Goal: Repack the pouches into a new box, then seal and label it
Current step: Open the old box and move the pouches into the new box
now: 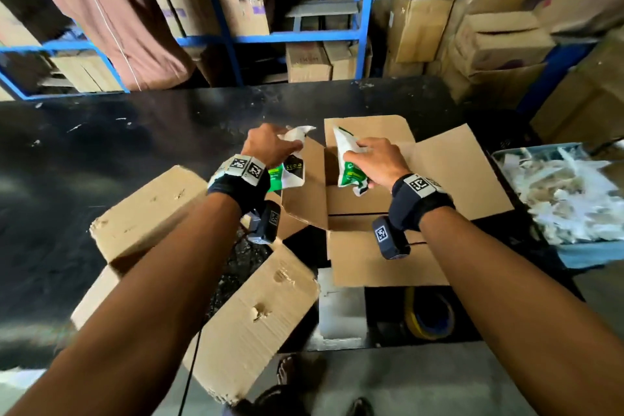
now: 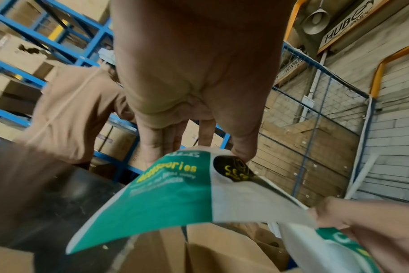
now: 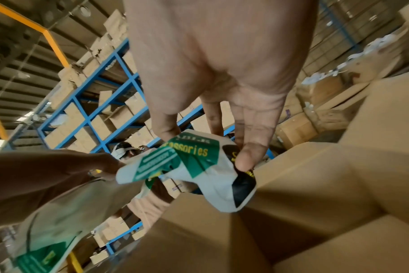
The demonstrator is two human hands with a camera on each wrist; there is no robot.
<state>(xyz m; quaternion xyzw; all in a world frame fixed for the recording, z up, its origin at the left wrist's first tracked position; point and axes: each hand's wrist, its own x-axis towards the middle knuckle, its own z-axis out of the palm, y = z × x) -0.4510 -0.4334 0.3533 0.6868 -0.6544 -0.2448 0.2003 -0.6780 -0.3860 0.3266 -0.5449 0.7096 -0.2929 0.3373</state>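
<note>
Fingers of the left hand (image 1: 270,145) and right hand (image 1: 378,162) each pinched a pouch (image 1: 349,162) loosely above the new box (image 1: 371,203); a flimsy pouch could slip past its flaps.

Pouch (image 1: 293,159) per hand (image 1: 270,145), above box (image 1: 378,199)

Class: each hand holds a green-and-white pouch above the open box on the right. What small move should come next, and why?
Probably lower the right hand and release its pouch into the open box. That pouch already hangs over the opening, while the left hand holds its pouch over the box's left flap, so it would follow.
</note>
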